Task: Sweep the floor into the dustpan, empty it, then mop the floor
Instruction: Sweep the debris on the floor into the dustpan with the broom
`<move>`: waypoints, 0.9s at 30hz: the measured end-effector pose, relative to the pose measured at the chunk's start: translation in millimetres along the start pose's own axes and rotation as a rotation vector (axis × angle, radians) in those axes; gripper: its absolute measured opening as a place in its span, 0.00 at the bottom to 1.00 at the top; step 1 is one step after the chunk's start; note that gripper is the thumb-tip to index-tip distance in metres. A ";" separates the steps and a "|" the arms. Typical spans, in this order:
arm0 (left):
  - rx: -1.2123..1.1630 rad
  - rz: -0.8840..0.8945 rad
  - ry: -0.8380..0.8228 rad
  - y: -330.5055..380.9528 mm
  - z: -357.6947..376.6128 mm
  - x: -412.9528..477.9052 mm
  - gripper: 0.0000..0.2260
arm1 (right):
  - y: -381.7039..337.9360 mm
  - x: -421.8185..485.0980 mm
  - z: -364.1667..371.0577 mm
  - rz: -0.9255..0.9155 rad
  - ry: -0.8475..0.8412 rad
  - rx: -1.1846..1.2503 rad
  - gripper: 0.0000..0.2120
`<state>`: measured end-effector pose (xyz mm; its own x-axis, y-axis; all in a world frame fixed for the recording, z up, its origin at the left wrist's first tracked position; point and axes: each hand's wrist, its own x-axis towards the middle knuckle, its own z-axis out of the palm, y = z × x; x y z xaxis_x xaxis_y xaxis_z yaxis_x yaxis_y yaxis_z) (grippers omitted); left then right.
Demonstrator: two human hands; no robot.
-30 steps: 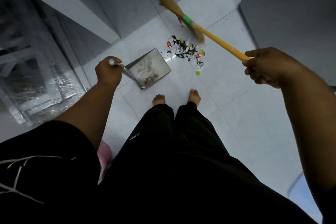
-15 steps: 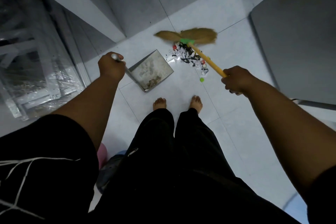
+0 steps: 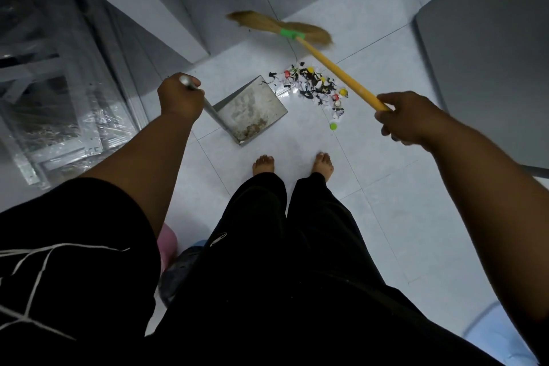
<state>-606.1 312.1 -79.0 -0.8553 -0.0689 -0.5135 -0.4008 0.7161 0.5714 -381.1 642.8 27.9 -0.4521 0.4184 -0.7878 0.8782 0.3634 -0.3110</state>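
Note:
My left hand (image 3: 179, 95) grips the metal handle of a steel dustpan (image 3: 252, 108) that rests on the pale tiled floor, its open edge facing right; some brown dirt lies inside. A pile of debris (image 3: 315, 86), black and white scraps with red, yellow and green caps, lies just right of the pan. My right hand (image 3: 407, 114) holds the yellow stick of a broom (image 3: 335, 71). Its straw head (image 3: 279, 27), bound with a green band, hovers beyond the pile, blurred.
My bare feet (image 3: 292, 163) stand just behind the pan. Plastic-wrapped metal frames (image 3: 50, 92) lean at the left. A grey wall base (image 3: 166, 3) runs behind the pan, a dark grey panel (image 3: 487, 50) stands at the right. A pink object (image 3: 169, 242) sits near my left leg.
The broom head swung down toward the pile half a second ago, then lifted back beyond it. My right hand shifted along with the stick. The dustpan and left hand barely moved.

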 end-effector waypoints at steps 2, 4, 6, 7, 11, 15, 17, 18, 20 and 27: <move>-0.003 -0.002 0.010 -2.2 0.0 -0.9 0.09 | -13.0 14.4 8.4 0.015 -0.034 0.018 0.18; 0.002 0.003 0.012 -4.8 3.1 -2.3 0.08 | -23.5 22.9 20.7 0.049 -0.100 0.046 0.15; 0.011 0.007 0.007 -5.8 6.5 -3.1 0.08 | -29.0 23.3 33.8 0.075 -0.175 0.084 0.13; 0.012 0.008 0.005 -5.8 7.2 -2.6 0.08 | -29.7 20.9 39.6 0.082 -0.206 0.106 0.13; 0.018 0.008 0.007 -5.6 4.9 0.2 0.08 | -18.3 -6.1 44.1 0.064 -0.290 0.185 0.10; 0.038 0.015 -0.022 -8.8 1.5 -2.0 0.07 | 6.0 -44.0 23.4 0.009 -0.311 0.242 0.17; 0.068 0.021 -0.037 -11.0 0.2 -5.4 0.06 | 15.2 -59.5 12.0 -0.017 -0.293 0.236 0.18; 0.076 0.025 -0.037 -12.0 -1.0 -7.6 0.06 | 19.0 -64.8 6.8 -0.029 -0.272 0.219 0.18; 0.068 0.033 -0.035 -14.8 -4.4 -12.1 0.07 | 25.4 -68.8 -0.7 -0.049 -0.203 0.176 0.19; 0.062 0.046 -0.065 -21.8 -5.9 -24.0 0.10 | 49.9 -35.9 3.8 0.057 -0.004 0.134 0.22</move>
<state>-578.8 294.0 -75.4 -0.8484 0.0086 -0.5293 -0.3389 0.7593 0.5555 -320.5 642.7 38.6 -0.4007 0.4316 -0.8081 0.9154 0.2243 -0.3341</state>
